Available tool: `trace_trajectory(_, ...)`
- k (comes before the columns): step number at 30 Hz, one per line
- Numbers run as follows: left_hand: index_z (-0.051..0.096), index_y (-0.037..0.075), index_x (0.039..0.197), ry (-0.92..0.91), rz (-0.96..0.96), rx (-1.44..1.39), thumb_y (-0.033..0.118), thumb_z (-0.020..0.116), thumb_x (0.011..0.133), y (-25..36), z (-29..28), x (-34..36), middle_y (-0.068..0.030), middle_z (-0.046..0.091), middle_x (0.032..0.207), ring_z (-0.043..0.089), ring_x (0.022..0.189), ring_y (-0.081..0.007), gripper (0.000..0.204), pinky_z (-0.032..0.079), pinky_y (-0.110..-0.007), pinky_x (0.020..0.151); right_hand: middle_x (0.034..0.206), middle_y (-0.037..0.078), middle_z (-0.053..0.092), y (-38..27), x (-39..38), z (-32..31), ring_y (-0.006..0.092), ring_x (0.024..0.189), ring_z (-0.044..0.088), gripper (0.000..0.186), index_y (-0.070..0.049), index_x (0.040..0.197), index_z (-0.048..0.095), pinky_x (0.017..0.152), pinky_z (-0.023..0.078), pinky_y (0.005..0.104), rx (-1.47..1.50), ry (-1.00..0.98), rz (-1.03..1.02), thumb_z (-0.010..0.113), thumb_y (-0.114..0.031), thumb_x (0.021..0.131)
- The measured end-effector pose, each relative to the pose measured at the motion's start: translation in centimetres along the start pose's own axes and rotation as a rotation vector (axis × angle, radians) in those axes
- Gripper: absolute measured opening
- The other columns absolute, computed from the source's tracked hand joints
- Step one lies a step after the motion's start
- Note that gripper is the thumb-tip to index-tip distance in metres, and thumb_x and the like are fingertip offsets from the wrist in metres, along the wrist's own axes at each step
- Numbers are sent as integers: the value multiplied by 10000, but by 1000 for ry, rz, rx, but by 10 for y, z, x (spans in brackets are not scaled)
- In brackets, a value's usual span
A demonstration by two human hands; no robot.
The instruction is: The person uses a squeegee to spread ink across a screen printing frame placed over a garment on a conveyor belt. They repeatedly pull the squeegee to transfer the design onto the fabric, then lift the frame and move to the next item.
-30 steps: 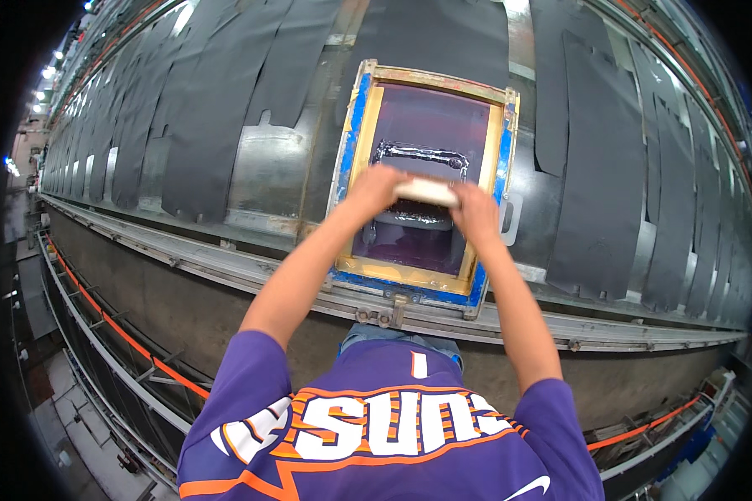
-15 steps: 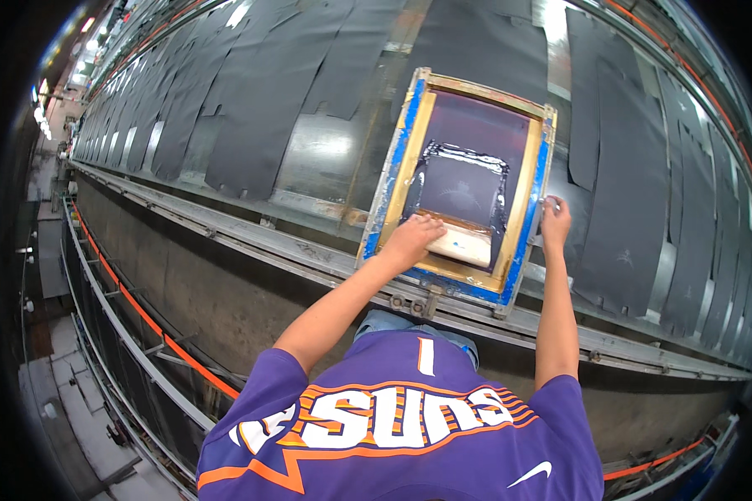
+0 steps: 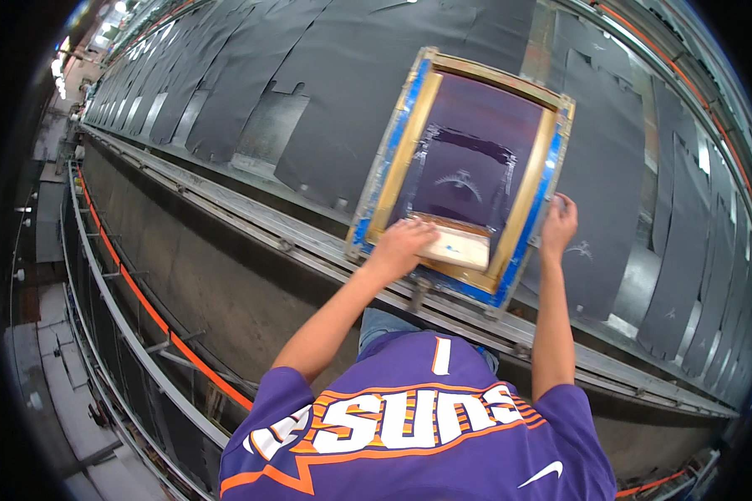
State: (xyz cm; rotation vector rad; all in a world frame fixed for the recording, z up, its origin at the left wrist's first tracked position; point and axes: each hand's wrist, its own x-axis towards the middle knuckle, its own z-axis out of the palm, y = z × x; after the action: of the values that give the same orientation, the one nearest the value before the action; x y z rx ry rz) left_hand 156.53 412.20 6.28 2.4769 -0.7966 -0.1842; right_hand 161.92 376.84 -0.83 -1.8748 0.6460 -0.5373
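My left hand (image 3: 403, 241) grips the left end of a pale squeegee (image 3: 461, 245) with a brown edge, lying across the lower part of a screen. The screen's wooden frame (image 3: 507, 263) has yellow inner borders and blue tape, and sits at a slant on the table's near rail. Its purple mesh (image 3: 486, 100) carries dark, glossy ink around a pale arched marking. My right hand (image 3: 561, 219) has its fingers curled at the frame's right side; the exact part held is partly hidden.
Overlapping dark sheets (image 3: 334, 125) cover the long metal table (image 3: 266, 134), some with faint pale marks. A metal rail (image 3: 217, 196) runs along the near edge. Beyond a dark gap at lower left are an orange rail (image 3: 131, 284) and grey bars.
I have drawn the squeegee to the mesh's near end and moved my right hand from it to the frame. The frame has shifted left along the table, exposing a faintly marked sheet.
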Motion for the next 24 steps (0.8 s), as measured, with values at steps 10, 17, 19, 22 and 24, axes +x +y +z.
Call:
trace_trajectory(10,672,103,1256,-58,-131,44,-48,696,703,-191,-139,-70,-87,629,1353,519,1333,-314,574,381,-469,1138,1029,162,698,-110,-118,219,315,862,669,217,-80,1136,654,822,512,432,95,-108,157,576,-193,967)
trace_trajectory(17,663,91,1279,8,-181,17,-102,633,755,-188,-118,-77,-127,626,1351,539,1322,-313,560,428,-420,1106,801,232,676,-117,-123,215,435,791,673,174,-89,1111,620,708,508,505,91,-18,141,577,-166,962)
trace_trajectory(19,660,94,1286,21,-172,-8,-107,660,741,-183,-125,-83,-115,629,1351,544,1318,-314,581,437,-428,1100,836,233,688,-112,-124,214,446,826,672,185,-97,1129,610,725,506,524,92,-7,132,573,-166,961)
trace_trajectory(22,660,93,1287,41,-111,-2,-118,680,720,-186,-121,-92,-116,638,1338,552,1311,-315,605,453,-427,1083,843,233,690,-100,-120,223,453,844,668,191,-106,1136,608,737,505,537,80,6,131,573,-169,959)
trace_trajectory(24,666,92,1279,3,-53,43,-122,682,703,-189,-119,-103,-114,651,1319,559,1303,-316,616,458,-430,1079,849,233,692,-92,-120,226,456,856,666,194,-110,1140,605,748,505,545,-6,-17,181,571,-169,958)
